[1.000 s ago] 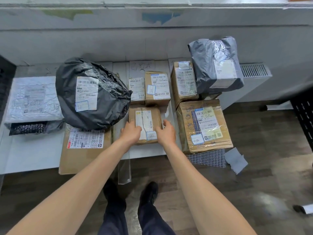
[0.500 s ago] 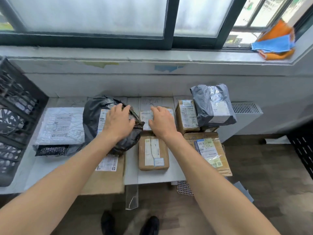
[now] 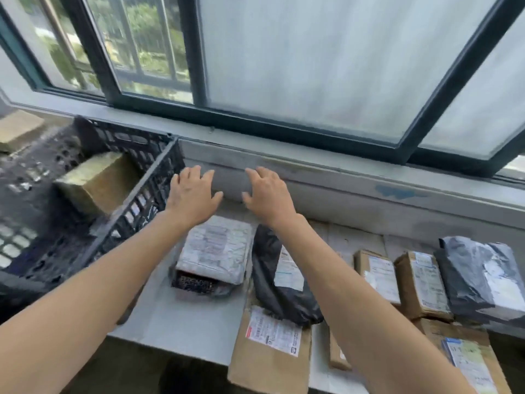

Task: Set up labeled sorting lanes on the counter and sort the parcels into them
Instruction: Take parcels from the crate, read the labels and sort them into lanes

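My left hand (image 3: pixel 193 196) and my right hand (image 3: pixel 267 194) are both raised with fingers spread, holding nothing, above the back of the counter (image 3: pixel 181 317) near the wall. The left hand is beside the rim of a black crate (image 3: pixel 136 211) that holds a brown box (image 3: pixel 98 184). Below my hands a grey plastic mailer (image 3: pixel 217 253) lies on a dark mesh parcel. A black bag parcel (image 3: pixel 279 282) rests on a flat cardboard envelope (image 3: pixel 270 351). Small cardboard boxes (image 3: pixel 420 282) and a grey poly bag (image 3: pixel 480 280) stand to the right.
A window sill and dark window frame (image 3: pixel 284 132) run along the back. Another cardboard box (image 3: pixel 17 129) sits far left behind the crate. A larger labelled box (image 3: pixel 466 356) lies at the right front. Bare counter shows in front of the grey mailer.
My hands left the small box in the middle, passed over the black bag, and rose up and left toward the crate. The view swung left and upward, bringing the crate in.
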### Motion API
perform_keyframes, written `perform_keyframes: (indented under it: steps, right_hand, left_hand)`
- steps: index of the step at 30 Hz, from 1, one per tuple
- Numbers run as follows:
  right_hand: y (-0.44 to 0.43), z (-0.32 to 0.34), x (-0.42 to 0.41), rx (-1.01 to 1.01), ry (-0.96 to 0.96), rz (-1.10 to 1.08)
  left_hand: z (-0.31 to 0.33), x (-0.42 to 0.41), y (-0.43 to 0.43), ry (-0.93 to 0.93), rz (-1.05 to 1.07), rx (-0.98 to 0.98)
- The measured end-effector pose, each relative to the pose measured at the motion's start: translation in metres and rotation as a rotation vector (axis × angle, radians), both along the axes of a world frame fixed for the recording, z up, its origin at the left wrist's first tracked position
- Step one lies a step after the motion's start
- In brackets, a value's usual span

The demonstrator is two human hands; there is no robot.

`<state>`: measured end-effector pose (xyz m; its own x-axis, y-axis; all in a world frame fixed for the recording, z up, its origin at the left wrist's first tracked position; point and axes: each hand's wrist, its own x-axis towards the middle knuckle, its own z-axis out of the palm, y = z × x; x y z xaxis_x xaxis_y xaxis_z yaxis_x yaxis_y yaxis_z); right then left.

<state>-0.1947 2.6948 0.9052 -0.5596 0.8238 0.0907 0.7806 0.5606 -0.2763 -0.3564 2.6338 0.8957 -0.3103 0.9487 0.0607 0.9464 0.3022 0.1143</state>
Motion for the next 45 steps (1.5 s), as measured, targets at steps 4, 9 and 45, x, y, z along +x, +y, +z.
perform_keyframes:
  steps: [4,9,45]
  right_hand:
    - [0.008,0.007,-0.133,-0.007,0.021,0.101]
    - [0.006,0.006,-0.272,-0.026,0.024,0.220]
    - [0.015,-0.123,-0.432,-0.938,0.250,-0.403]
  left_hand:
    - [0.010,-0.120,0.000,-0.053,0.084,0.032]
    - [0.007,-0.253,-0.006,-0.042,0.193,-0.016]
    - [-0.124,-0.336,-0.023,-0.918,0.489,0.185]
